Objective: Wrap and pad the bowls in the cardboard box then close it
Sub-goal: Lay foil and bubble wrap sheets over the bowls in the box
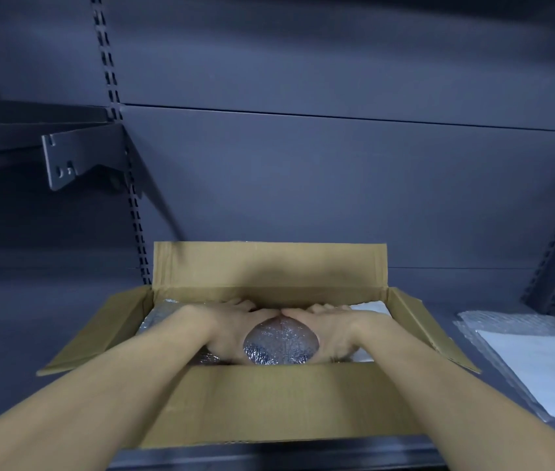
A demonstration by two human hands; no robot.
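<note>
Bare arms and hands, seen from above

The left forearm (99, 385) fills the lower left of the frame and the right forearm (439, 379) the lower right, both bare right down to the wrist. The left hand (232, 329) and right hand (332, 329), near the centre, are bare too.

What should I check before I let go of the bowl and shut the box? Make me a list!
1. Wrapped bowl covered on the side showing: ok.
2. Left hand and right hand grip it inside the cardboard box: ok.
3. White padding sits at the right end: ok.
4. Cushioning under the bowl: cannot tell.
5. Flaps folded shut: not ok, all four are open.
6. Spare sheets lie beside the box: ok.
</note>
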